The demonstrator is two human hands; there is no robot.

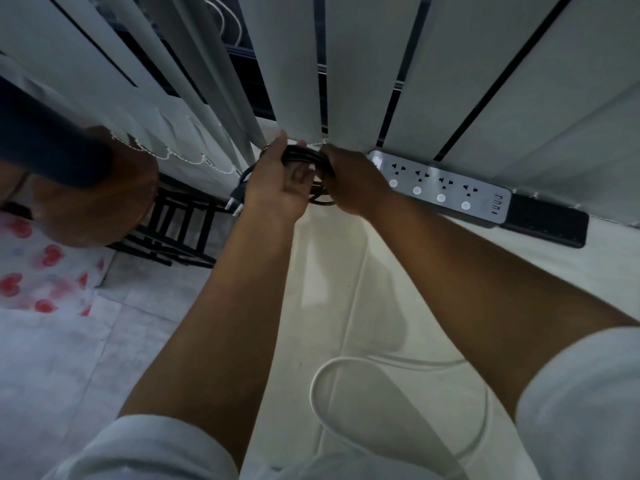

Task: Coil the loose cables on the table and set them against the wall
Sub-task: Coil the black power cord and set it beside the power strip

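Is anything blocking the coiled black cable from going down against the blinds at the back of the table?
Nothing visible does. Both hands hold the coiled black cable at the foot of the pale vertical blinds; the silver power strip lies clear to its right.

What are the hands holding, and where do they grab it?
A coiled black cable. The left hand cups the coil's left side and the right hand grips its right side.
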